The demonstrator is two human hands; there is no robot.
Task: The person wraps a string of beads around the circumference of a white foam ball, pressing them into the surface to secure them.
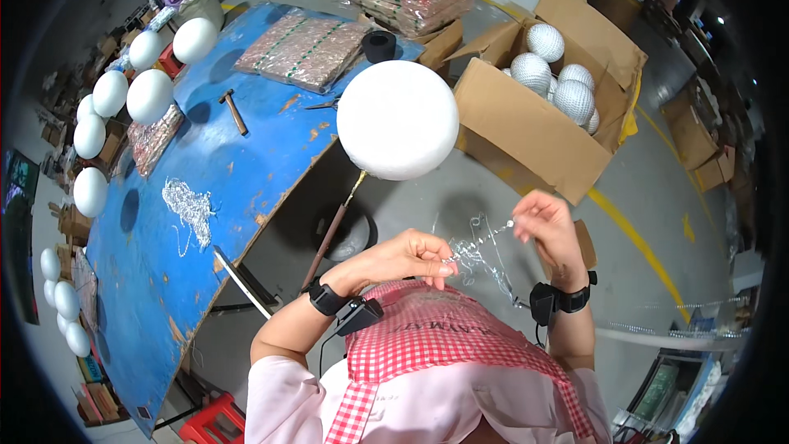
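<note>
Between my hands stretches a thin silvery bead string, with loops of it hanging down over the floor. My left hand pinches a tangled part of the string between thumb and fingers. Higher and to the right, my right hand holds the string's other part between closed fingertips, near a small white bead. Just beyond my hands a large white ball stands on a thin brown rod. A heap of similar silvery string lies on the blue table, left of my hands.
The worn blue table carries a hammer, pliers, a black tape roll and wrapped flat packs. More white balls stand along its far side. A cardboard box holds several silvery balls. A red stool is below.
</note>
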